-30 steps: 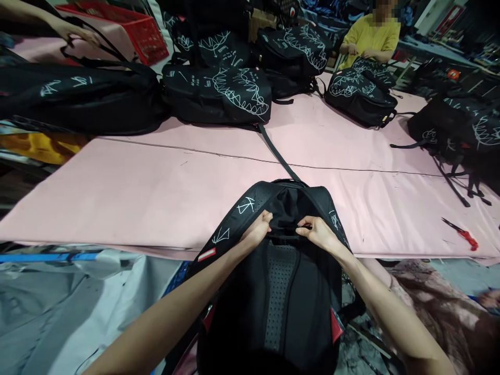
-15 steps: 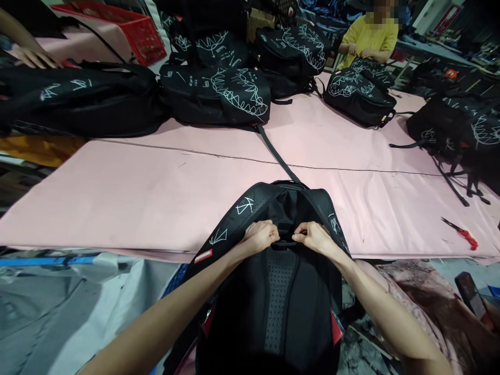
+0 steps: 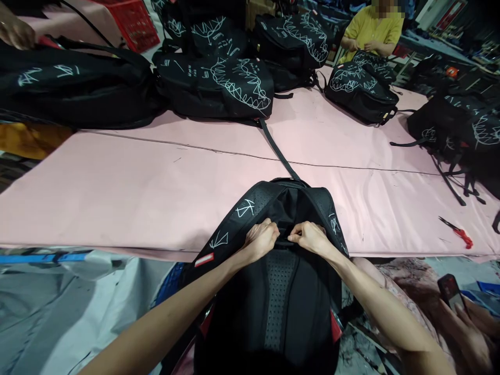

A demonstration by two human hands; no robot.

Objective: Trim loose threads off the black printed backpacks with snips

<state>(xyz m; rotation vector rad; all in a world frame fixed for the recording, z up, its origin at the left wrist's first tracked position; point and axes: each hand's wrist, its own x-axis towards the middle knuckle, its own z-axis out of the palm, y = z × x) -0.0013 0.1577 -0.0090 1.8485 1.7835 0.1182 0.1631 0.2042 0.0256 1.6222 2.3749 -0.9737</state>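
Note:
In front of me a black backpack (image 3: 280,291) lies at the table's near edge, its padded back panel facing up. White line drawings and a red-and-white label mark its shoulder straps. My left hand (image 3: 262,237) is closed, gripping the backpack's black fabric just above the mesh strip of the panel. Across a small gap, my right hand (image 3: 310,237) pinches the same edge between thumb and fingertips. The dark fabric hides exactly which part each hand holds. A black webbing strap (image 3: 278,152) runs from the backpack's top towards another bag.
Several black backpacks (image 3: 219,86) with white scribbles line the far side of the pink-covered table (image 3: 136,192). Red-handled scissors (image 3: 461,234) lie at the right. A co-worker in yellow (image 3: 371,31) handles a bag; another person's hand (image 3: 15,31) rests at left. At lower right someone holds a phone (image 3: 451,291).
My right hand has shifted slightly left, towards my left hand; both still grip the backpack. The other person's hand at far left has moved up and left in view. The phone has moved left.

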